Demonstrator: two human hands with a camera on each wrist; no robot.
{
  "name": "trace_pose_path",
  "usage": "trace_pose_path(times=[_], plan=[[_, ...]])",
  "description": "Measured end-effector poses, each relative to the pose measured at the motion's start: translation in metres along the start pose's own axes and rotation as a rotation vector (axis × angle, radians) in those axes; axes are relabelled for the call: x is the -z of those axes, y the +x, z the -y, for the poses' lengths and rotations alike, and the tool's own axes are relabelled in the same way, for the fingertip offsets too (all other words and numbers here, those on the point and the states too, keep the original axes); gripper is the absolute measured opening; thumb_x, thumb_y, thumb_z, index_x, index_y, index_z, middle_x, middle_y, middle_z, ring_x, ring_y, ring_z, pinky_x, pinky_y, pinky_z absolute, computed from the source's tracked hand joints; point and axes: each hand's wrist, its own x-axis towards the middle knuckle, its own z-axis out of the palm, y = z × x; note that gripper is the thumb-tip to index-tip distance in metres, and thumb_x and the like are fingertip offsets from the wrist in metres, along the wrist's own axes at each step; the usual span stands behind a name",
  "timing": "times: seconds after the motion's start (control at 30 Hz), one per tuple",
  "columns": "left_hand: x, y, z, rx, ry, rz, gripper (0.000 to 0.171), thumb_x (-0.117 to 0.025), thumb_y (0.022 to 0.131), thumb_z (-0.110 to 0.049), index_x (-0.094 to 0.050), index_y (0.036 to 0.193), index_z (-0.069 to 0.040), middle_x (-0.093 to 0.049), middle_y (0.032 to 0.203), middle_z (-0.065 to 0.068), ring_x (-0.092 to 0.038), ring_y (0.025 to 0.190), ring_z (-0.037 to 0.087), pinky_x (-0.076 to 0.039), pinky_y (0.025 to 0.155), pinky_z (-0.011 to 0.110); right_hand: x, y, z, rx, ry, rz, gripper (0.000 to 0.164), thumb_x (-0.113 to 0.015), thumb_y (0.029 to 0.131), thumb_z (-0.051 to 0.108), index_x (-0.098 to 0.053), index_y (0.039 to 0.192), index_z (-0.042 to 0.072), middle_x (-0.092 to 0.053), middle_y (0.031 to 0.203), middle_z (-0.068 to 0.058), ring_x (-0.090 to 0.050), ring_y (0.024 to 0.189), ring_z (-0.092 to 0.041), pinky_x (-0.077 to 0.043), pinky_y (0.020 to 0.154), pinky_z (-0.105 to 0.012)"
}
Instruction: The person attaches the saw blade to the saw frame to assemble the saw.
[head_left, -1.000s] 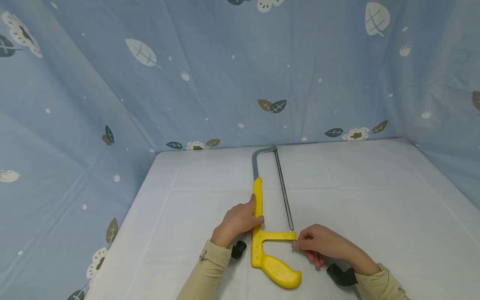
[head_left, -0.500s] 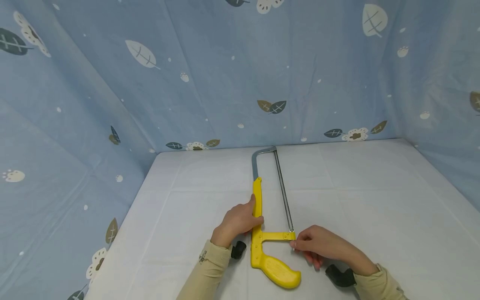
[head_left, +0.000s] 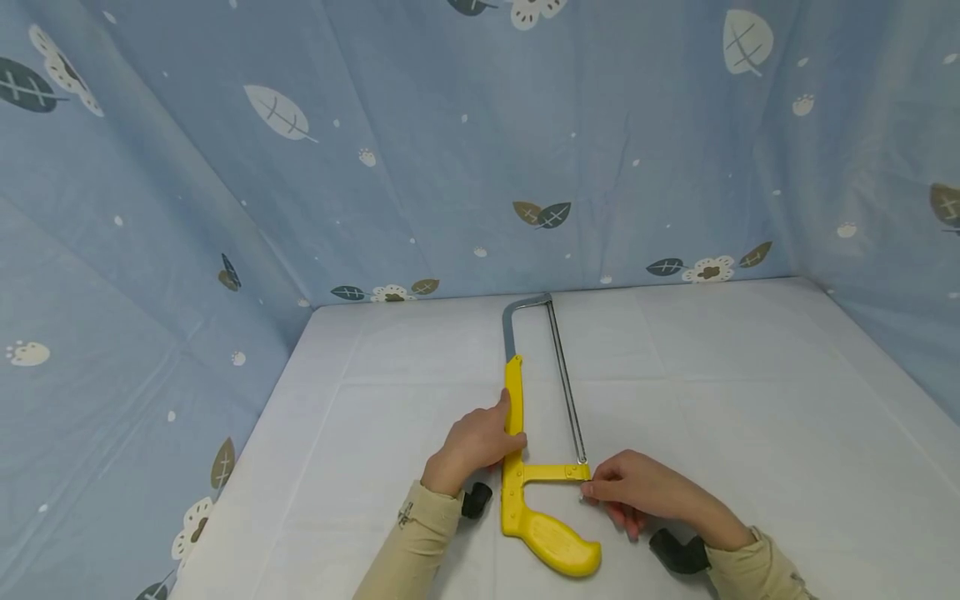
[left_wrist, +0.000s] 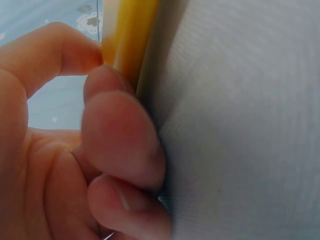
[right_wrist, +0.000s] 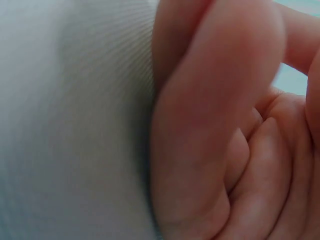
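A hacksaw (head_left: 513, 425) lies on the white tabletop, its yellow handle (head_left: 561, 543) toward me and its grey bow at the far end. The blade (head_left: 567, 383) runs along its right side to the yellow crosspiece. My left hand (head_left: 474, 442) grips the yellow frame between thumb and fingers; in the left wrist view the fingers (left_wrist: 120, 135) curl against its edge. At the near end of the crosspiece, my right hand (head_left: 647, 486) pinches the small metal wing nut, mostly hidden by the fingertips. The right wrist view shows only curled fingers (right_wrist: 200, 135) against the cloth.
White cloth (head_left: 405, 350) covers the table. A blue patterned curtain (head_left: 450, 167) rises behind it and along both sides. Black curved pieces (head_left: 477, 500) sit at the wrists, just below each hand.
The right fingertips shift slightly on the wing nut, and the bit of metal showing beneath them changes position. The left hand and the hacksaw stay where they were.
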Motion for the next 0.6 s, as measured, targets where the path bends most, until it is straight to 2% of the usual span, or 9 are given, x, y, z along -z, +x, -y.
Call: trace_pose_path(times=[0.17, 0.33, 0.6], plan=[[0.0001, -0.0010, -0.0008, -0.003, -0.001, -0.006, 0.080, -0.053, 0.078, -0.037, -0.016, 0.143, -0.009, -0.047, 0.060, 0.002, -0.044, 0.043, 0.015, -0.035, 0.045, 0.027, 0.0011, 0.0004, -0.0009, 0.007, -0.002, -0.011, 0.035, -0.058, 0.083, 0.039, -0.059, 0.074, 0.005, -0.051, 0.051, -0.002, -0.049, 0.039, -0.014, -0.041, 0.039, -0.027], [0.0002, -0.0004, -0.0010, -0.001, 0.019, -0.013, 0.080, -0.052, 0.078, -0.038, -0.017, 0.143, -0.009, -0.046, 0.061, 0.002, -0.044, 0.046, 0.016, -0.035, 0.046, 0.027, 0.0024, 0.0014, -0.0024, -0.003, 0.016, -0.025, 0.033, -0.061, 0.081, 0.038, -0.055, 0.080, 0.005, -0.051, 0.051, -0.002, -0.050, 0.037, -0.015, -0.041, 0.038, -0.025], [0.0016, -0.0020, -0.0017, -0.002, 0.017, -0.012, 0.079, -0.052, 0.078, -0.037, -0.017, 0.143, -0.009, -0.045, 0.061, 0.002, -0.042, 0.046, 0.016, -0.033, 0.046, 0.027, 0.0028, -0.0002, -0.0007, 0.021, 0.039, -0.001, 0.032, -0.060, 0.083, 0.035, -0.054, 0.079, 0.003, -0.051, 0.051, -0.002, -0.050, 0.038, -0.015, -0.040, 0.038, -0.025]])
